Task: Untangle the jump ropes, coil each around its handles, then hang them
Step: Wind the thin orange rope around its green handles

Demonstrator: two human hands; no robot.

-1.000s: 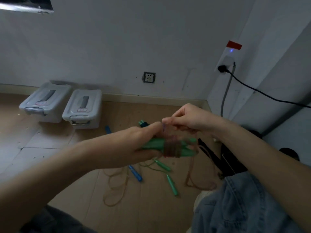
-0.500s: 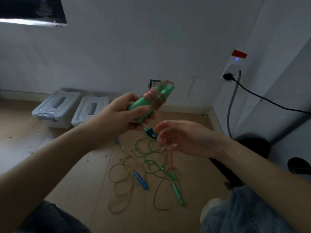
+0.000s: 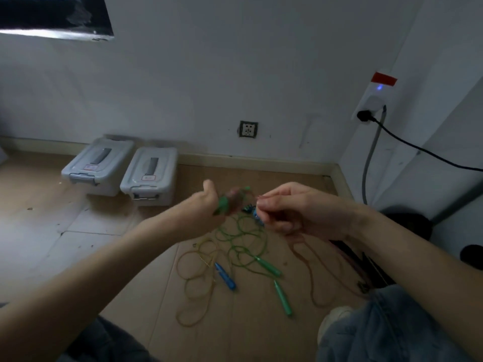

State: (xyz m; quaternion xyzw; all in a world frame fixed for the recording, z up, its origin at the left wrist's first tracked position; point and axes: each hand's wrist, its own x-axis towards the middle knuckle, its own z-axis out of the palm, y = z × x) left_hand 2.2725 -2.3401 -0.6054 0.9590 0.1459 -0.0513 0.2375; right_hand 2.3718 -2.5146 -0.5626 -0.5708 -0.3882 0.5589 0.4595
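My left hand [image 3: 206, 207] grips a pair of green handles [image 3: 225, 203] with brownish-red rope wound around them, blurred by motion. My right hand [image 3: 290, 209] pinches the free brownish-red rope [image 3: 312, 276], which trails down to the floor in a loop. On the floor below lie a tangled green rope [image 3: 241, 241] with two green handles [image 3: 282, 297], and a yellowish rope [image 3: 194, 283] with a blue handle [image 3: 226, 276]. Another blue handle [image 3: 257, 216] shows partly behind my right fingers.
Two grey lidded storage boxes [image 3: 150, 176] stand against the far wall. A wall socket [image 3: 248, 129] is above the skirting. A black cable [image 3: 418, 150] runs from a plug on the right wall. My denim-clad knee [image 3: 386, 330] is at the lower right.
My left hand has dropped from chest height with the wrapped green handles. My right hand closed from open fingers onto the loose rope and rose beside the handles.
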